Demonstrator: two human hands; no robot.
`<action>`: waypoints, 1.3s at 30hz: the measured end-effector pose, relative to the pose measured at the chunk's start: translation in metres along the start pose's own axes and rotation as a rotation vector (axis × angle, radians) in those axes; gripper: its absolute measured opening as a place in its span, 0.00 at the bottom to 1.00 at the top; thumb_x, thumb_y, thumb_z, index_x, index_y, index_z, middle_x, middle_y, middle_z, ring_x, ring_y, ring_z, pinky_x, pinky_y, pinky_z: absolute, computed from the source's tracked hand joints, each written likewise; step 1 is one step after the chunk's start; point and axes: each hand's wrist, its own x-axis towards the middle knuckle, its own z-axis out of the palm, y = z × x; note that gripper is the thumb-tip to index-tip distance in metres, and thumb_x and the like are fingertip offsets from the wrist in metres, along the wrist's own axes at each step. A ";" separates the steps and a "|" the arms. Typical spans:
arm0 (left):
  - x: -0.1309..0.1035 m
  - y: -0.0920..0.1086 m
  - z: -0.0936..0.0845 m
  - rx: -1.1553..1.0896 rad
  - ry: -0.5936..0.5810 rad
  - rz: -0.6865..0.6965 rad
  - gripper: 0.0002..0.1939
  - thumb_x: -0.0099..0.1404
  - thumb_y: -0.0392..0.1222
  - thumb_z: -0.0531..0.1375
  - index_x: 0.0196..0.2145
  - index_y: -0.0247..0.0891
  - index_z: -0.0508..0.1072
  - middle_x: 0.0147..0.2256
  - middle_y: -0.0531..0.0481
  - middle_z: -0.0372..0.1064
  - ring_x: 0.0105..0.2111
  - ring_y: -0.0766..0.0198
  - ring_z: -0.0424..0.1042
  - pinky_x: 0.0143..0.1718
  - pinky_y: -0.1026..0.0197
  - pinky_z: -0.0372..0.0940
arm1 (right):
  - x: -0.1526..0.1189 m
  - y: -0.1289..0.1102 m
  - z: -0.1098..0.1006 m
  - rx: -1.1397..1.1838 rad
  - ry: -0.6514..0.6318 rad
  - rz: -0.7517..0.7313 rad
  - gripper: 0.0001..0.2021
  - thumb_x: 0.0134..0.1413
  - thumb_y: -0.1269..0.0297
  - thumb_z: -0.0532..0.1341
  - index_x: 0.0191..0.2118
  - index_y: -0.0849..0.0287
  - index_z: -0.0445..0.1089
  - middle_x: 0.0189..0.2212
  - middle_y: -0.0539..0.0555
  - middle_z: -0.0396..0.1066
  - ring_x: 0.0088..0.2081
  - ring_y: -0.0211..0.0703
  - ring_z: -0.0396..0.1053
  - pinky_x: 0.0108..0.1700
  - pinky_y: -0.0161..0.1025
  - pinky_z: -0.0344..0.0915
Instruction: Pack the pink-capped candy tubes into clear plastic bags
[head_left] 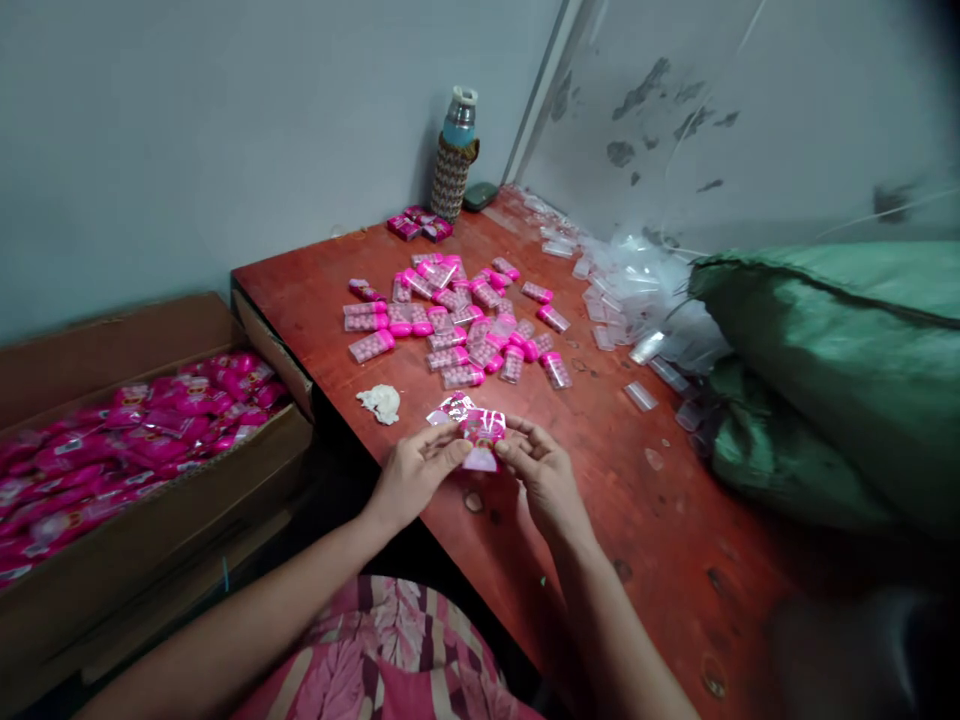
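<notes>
A small pink printed wrapper [484,428], shiny and pale along its lower edge, is held upright between both hands above the table's near edge. My left hand [421,470] pinches its left side between thumb and fingers. On the right side, my right hand [541,468] grips it the same way. Just behind lies another shiny printed wrapper [452,407] on the table, partly hidden by the held one. Beyond the hands are several small clear bottles [448,357] with pink caps, filled with pink beads or candies. Whether anything is inside the held wrapper I cannot tell.
A white lump [381,402] lies on the red table [600,470]. A flask [451,170] and pink packs [406,227] stand at the back. Clear empty bottles [640,396] and a green sack [825,400] are rightward. A cardboard box [187,480] holds pink-wrapped items at left.
</notes>
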 end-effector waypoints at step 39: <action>0.028 0.007 0.020 -1.138 0.285 -0.523 0.05 0.54 0.35 0.62 0.29 0.33 0.69 0.27 0.49 0.72 0.27 0.65 0.73 0.32 0.62 0.69 | -0.031 0.014 0.016 -0.269 -0.022 -0.006 0.13 0.53 0.53 0.56 0.37 0.58 0.61 0.18 0.47 0.67 0.15 0.33 0.60 0.16 0.29 0.55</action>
